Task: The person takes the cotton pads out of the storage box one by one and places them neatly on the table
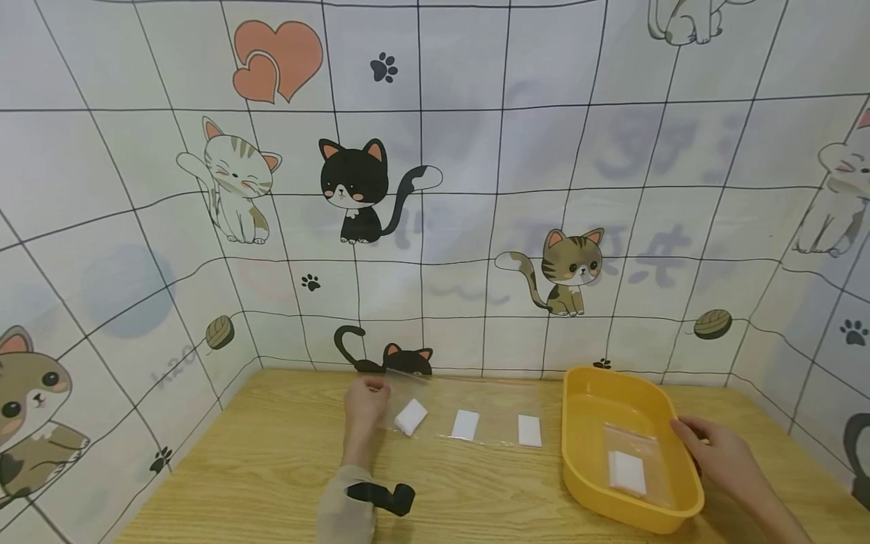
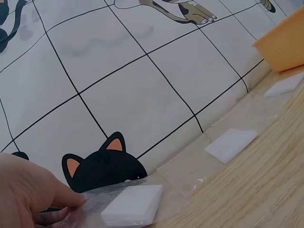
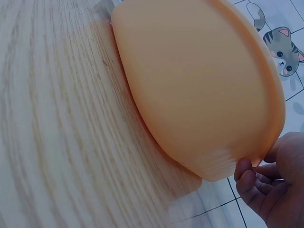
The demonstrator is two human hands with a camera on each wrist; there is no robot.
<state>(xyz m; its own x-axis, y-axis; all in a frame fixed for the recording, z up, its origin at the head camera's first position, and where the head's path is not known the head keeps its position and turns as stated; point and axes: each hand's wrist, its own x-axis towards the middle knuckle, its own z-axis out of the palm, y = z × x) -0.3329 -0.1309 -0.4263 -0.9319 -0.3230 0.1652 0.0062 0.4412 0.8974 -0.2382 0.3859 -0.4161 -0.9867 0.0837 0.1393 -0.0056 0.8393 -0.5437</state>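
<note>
My left hand (image 1: 365, 408) pinches the edge of a clear plastic bag (image 2: 95, 199) at the left end of a row. Inside it sits a stack of white squares (image 1: 411, 417), tilted up a little. To its right lie two more clear bags, each with a white piece: the middle one (image 1: 465, 425) and the right one (image 1: 529, 431). My right hand (image 1: 720, 457) grips the right rim of a yellow plastic tray (image 1: 576, 453), thumb at the rim and fingers outside. Another bag with a white piece (image 1: 627, 473) lies in the tray.
The wood-grain table (image 1: 272, 461) ends at the back against a wall sheet (image 1: 462, 189) printed with cats and grid lines. The row of bags lies close to that back edge. The tray stands on the right side of the table.
</note>
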